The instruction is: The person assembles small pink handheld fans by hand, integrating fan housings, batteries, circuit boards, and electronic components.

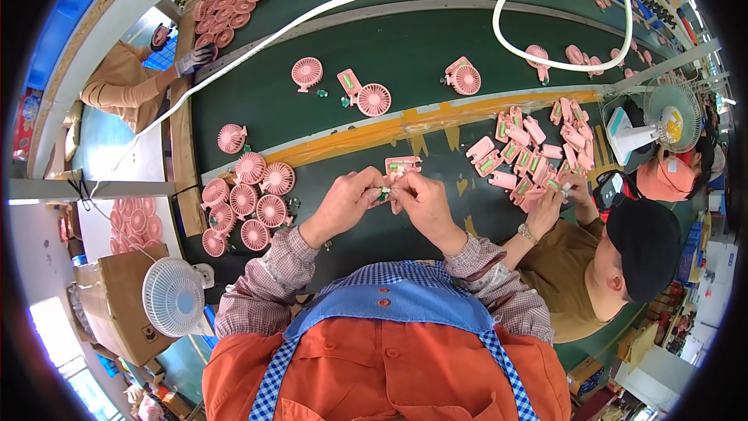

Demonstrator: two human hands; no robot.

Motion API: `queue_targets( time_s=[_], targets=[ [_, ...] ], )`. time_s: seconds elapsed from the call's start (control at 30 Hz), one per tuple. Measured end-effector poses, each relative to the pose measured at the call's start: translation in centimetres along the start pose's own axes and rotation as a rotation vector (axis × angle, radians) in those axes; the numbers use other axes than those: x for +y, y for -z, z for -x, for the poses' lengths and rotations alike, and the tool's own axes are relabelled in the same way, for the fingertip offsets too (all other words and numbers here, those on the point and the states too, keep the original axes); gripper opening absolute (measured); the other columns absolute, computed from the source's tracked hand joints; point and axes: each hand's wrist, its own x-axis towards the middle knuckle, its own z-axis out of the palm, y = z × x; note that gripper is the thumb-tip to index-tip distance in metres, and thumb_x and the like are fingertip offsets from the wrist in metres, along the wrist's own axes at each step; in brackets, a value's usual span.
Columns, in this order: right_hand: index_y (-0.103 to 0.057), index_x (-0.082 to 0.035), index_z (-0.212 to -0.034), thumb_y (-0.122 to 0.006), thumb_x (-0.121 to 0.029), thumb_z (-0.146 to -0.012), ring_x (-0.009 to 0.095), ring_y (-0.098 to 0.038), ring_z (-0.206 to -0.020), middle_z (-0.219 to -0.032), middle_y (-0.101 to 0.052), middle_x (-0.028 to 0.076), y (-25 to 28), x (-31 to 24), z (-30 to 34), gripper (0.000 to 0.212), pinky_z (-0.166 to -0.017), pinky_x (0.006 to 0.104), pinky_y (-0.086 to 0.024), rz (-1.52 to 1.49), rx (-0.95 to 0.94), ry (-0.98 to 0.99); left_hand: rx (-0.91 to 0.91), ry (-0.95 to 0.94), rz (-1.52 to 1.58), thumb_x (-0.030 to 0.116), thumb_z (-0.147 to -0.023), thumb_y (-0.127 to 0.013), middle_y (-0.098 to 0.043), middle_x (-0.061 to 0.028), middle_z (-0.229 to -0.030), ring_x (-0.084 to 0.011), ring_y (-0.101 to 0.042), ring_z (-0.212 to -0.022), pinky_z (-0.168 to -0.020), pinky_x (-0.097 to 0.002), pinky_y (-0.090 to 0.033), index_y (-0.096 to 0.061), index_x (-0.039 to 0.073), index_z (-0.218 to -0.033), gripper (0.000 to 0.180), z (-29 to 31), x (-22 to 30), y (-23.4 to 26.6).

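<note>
Fingertips of left hand [344, 201] pinch small green circuit board [383, 194]; right hand [425, 203] beside, fingers narrow, hold unclear; pink handle shell [401, 160] beyond.

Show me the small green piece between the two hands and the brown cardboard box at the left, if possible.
Small green piece [383, 194]: head view, on its visible middle.
Brown cardboard box [121, 304]: head view, on its side.

White fan [173, 296] beside cardboard box [115, 313]
</note>
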Motion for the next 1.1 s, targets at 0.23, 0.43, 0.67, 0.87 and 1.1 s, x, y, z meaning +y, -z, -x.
queue_targets(
  time_s=[0.23,0.43,0.67,0.87,1.1],
  targets=[
    [-0.052,0.002,-0.073,-0.057,0.0,-0.081,0.01,-0.055,-0.047,-0.059,-0.057,0.006,0.4,1.5,-0.7,0.009,-0.042,0.0241,-0.042,-0.089,-0.133,-0.139,-0.07,0.063,-0.158,-0.001,-0.075,-0.057,-0.057,-0.013,-0.072,-0.0326,-0.056,-0.072,-0.064,-0.0386,-0.045,-0.051,0.002,-0.082,0.01,0.0,0.1,0.0],
    [-0.051,0.003,-0.075,-0.055,-0.002,-0.081,0.017,-0.057,-0.047,-0.058,-0.058,0.01,-0.2,2.0,-1.1,0.009,-0.043,0.0286,-0.044,0.035,-0.122,-0.125,0.025,0.046,-0.231,-0.002,-0.075,-0.055,-0.057,-0.0145,-0.071,-0.0326,-0.057,-0.069,-0.061,-0.0378,-0.045,-0.051,0.002,-0.083,0.01,0.1,-1.5,-1.2],
    [-0.052,0.001,-0.074,-0.054,-0.008,-0.082,0.022,-0.06,-0.049,-0.062,-0.06,0.013,-1.0,5.2,-1.5,0.012,-0.047,0.0316,-0.046,0.026,-0.155,-0.177,-0.013,0.204,-0.059,-0.001,-0.078,-0.053,-0.057,-0.0121,-0.064,-0.0212,-0.059,-0.054,-0.05,-0.0322,-0.045,-0.052,0.001,-0.085,0.007,0.2,-4.2,-1.6],
    [-0.056,0.0,-0.078,-0.059,-0.004,-0.078,0.017,-0.059,-0.059,-0.073,-0.059,0.012,-2.2,11.8,-1.5,0.005,-0.053,0.0291,-0.045,-0.061,0.114,-0.099,-0.041,0.284,0.059,-0.002,-0.083,-0.052,-0.056,-0.0056,-0.065,-0.0093,-0.054,-0.06,-0.053,-0.025,-0.043,-0.053,-0.002,-0.085,0.002,-0.3,-9.9,-1.1],
    [-0.055,-0.004,-0.088,-0.058,0.001,-0.072,0.034,-0.055,-0.085,-0.089,-0.054,0.016,8.5,21.0,-4.7,0.017,-0.074,0.0391,-0.046,0.699,0.473,0.137,0.171,0.376,0.223,0.001,-0.087,-0.051,-0.056,-0.0002,-0.072,-0.0046,-0.052,-0.062,-0.056,-0.0198,-0.041,-0.055,-0.001,-0.088,0.005,-3.3,-13.2,2.7]
  ],
)
